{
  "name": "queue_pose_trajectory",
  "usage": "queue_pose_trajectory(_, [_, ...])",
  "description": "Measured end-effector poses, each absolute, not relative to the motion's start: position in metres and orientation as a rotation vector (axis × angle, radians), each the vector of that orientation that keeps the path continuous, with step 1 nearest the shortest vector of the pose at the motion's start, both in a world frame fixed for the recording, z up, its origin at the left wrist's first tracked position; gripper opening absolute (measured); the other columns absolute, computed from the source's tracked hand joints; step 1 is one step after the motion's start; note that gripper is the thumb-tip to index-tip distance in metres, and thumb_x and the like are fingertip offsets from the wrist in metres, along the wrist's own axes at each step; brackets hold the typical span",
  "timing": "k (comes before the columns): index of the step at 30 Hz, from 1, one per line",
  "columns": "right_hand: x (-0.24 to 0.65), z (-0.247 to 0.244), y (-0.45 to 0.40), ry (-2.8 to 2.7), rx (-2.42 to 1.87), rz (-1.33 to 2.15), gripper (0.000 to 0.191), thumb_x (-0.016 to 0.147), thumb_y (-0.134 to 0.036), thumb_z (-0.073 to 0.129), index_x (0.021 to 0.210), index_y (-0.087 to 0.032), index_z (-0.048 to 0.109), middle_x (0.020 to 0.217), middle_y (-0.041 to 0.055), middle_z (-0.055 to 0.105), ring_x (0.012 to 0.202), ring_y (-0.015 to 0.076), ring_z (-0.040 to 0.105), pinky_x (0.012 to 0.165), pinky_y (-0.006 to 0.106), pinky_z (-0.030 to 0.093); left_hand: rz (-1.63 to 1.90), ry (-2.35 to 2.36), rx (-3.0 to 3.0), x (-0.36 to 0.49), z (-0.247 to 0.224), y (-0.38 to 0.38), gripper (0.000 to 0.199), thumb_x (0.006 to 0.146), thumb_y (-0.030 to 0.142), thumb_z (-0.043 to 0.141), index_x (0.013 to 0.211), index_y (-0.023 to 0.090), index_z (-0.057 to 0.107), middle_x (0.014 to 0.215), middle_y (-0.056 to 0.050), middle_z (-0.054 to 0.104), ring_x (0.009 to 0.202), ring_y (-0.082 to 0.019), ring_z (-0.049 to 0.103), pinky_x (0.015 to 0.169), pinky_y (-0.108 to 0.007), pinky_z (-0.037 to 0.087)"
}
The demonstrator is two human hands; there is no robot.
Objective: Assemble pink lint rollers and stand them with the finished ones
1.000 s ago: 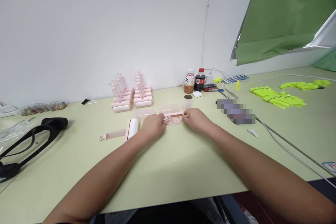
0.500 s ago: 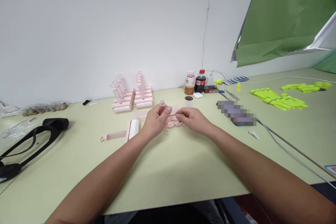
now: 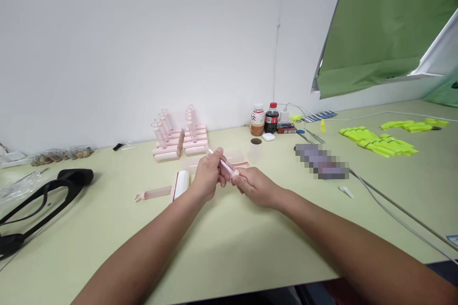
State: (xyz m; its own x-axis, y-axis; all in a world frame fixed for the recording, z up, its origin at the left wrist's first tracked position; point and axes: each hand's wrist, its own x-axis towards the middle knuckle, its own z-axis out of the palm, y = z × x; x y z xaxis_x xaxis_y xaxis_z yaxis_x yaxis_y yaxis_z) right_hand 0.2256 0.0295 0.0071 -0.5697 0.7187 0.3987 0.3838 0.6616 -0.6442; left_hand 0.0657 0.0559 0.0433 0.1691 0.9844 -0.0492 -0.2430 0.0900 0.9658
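A translucent pink lint roller handle (image 3: 226, 166) is held aslant between my two hands above the table. My left hand (image 3: 208, 175) is closed around its upper part. With thumb and fingers, my right hand (image 3: 258, 186) grips its lower end, where a pale pink end piece shows. Just behind my hands lie pink plastic parts (image 3: 244, 165), partly covered by my fingers. A lint roller (image 3: 182, 185) with a white roll lies to the left, its clear handle (image 3: 157, 192) pointing left and ending in a heart-shaped loop.
Several pink lint rollers (image 3: 166, 154) stand in two rows near the wall. Drink bottles (image 3: 271, 118), a white earphone case (image 3: 268, 137) and a cup-like tube (image 3: 255, 150) are at the back. Right lie a pixelated phone (image 3: 320, 162), cables and yellow bands (image 3: 377, 140). A black-framed object (image 3: 46, 205) lies left.
My right hand has moved from the pink parts to the lower end of the handle. The handle, upright in my left hand before, now tilts down to the right.
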Motion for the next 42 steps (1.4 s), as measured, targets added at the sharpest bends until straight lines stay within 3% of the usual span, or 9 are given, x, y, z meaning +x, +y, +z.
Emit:
queue_pose_trajectory(4, [0.233, 0.017, 0.029, -2.251, -0.864, 0.617, 0.047, 0.097, -0.056, 0.031, 0.08, -0.019, 0.056, 0.077, 0.0055, 0.064, 0.073, 0.0195, 0.058, 0.068, 0.03, 0.043, 1.345, 0.991, 0.848, 0.052, 0.05, 0.067, 0.047, 0.08, 0.063, 0.052, 0.063, 0.02, 0.044, 0.042, 0.005, 0.043, 0.031, -0.007, 0.037, 0.031, -0.018, 0.019])
queue_pose_trajectory(8, [0.261, 0.033, 0.044, -1.986, -1.188, 0.415, 0.045, 0.096, -0.053, 0.032, 0.1, -0.021, 0.062, 0.103, 0.0112, 0.068, 0.104, 0.0261, 0.06, 0.086, 0.035, 0.044, 1.294, 1.115, 1.326, 0.056, 0.044, 0.068, 0.041, 0.082, 0.058, 0.055, 0.071, 0.019, 0.055, 0.046, 0.004, 0.047, 0.038, -0.009, 0.04, 0.037, -0.021, 0.026])
queue_pose_trajectory(12, [0.3, 0.039, 0.066, -1.772, -1.516, 0.325, 0.045, 0.096, -0.053, 0.027, 0.084, -0.02, 0.056, 0.076, 0.0061, 0.065, 0.07, 0.0211, 0.06, 0.064, 0.031, 0.044, 1.154, 1.096, 1.722, 0.089, 0.033, 0.069, 0.023, 0.078, 0.039, 0.066, 0.084, 0.018, 0.06, 0.07, 0.001, 0.06, 0.061, -0.011, 0.054, 0.058, -0.023, 0.042])
queue_pose_trajectory(15, [0.318, 0.036, 0.076, -1.763, -1.819, 0.395, 0.041, 0.092, -0.049, 0.038, 0.065, -0.021, 0.047, 0.055, 0.0003, 0.051, 0.05, 0.0162, 0.05, 0.051, 0.027, 0.034, 1.105, 1.134, 1.846, 0.116, 0.03, 0.079, 0.034, 0.075, 0.031, 0.07, 0.103, 0.021, 0.053, 0.083, 0.001, 0.065, 0.063, -0.012, 0.057, 0.061, -0.025, 0.043])
queue_pose_trajectory(17, [0.322, 0.031, 0.08, -1.79, -1.986, 0.426, 0.04, 0.089, -0.048, 0.046, 0.059, -0.021, 0.044, 0.05, -0.001, 0.046, 0.046, 0.0149, 0.048, 0.05, 0.027, 0.031, 1.078, 1.203, 1.935, 0.128, 0.029, 0.088, 0.035, 0.075, 0.032, 0.071, 0.101, 0.022, 0.049, 0.085, 0.0, 0.066, 0.064, -0.013, 0.059, 0.062, -0.026, 0.042])
queue_pose_trajectory(22, [0.314, 0.017, 0.086, -1.879, -2.069, 0.464, 0.034, 0.079, -0.042, 0.06, 0.056, -0.02, 0.05, 0.053, 0.0003, 0.052, 0.05, 0.0141, 0.049, 0.049, 0.026, 0.03, 0.929, 1.422, 2.129, 0.14, 0.022, 0.106, 0.027, 0.076, 0.04, 0.07, 0.084, 0.021, 0.052, 0.088, -0.004, 0.066, 0.082, -0.021, 0.061, 0.068, -0.03, 0.04])
queue_pose_trajectory(28, [0.304, 0.007, 0.092, -1.973, -2.083, 0.437, 0.026, 0.077, -0.037, 0.063, 0.059, -0.018, 0.06, 0.065, 0.0081, 0.064, 0.062, 0.019, 0.057, 0.053, 0.027, 0.033, 0.907, 1.587, 2.268, 0.142, 0.012, 0.115, 0.028, 0.074, 0.044, 0.072, 0.086, 0.021, 0.061, 0.108, -0.008, 0.059, 0.105, -0.026, 0.052, 0.085, -0.035, 0.036])
queue_pose_trajectory(33, [0.297, 0.004, 0.094, -1.98, -2.071, 0.366, 0.026, 0.081, -0.037, 0.057, 0.071, -0.016, 0.066, 0.079, 0.0135, 0.069, 0.072, 0.0222, 0.062, 0.056, 0.028, 0.034, 0.882, 1.667, 2.234, 0.142, 0.011, 0.118, 0.031, 0.075, 0.05, 0.069, 0.088, 0.022, 0.062, 0.11, -0.008, 0.057, 0.109, -0.028, 0.049, 0.088, -0.038, 0.035])
queue_pose_trajectory(42, [0.301, 0.007, 0.093, -1.965, -2.063, 0.447, 0.024, 0.075, -0.04, 0.065, 0.071, -0.017, 0.066, 0.078, 0.0101, 0.07, 0.068, 0.0195, 0.062, 0.053, 0.026, 0.034, 0.959, 1.622, 2.26, 0.127, 0.021, 0.109, 0.046, 0.08, 0.057, 0.06, 0.106, 0.02, 0.054, 0.115, -0.013, 0.056, 0.11, -0.029, 0.049, 0.09, -0.039, 0.036])
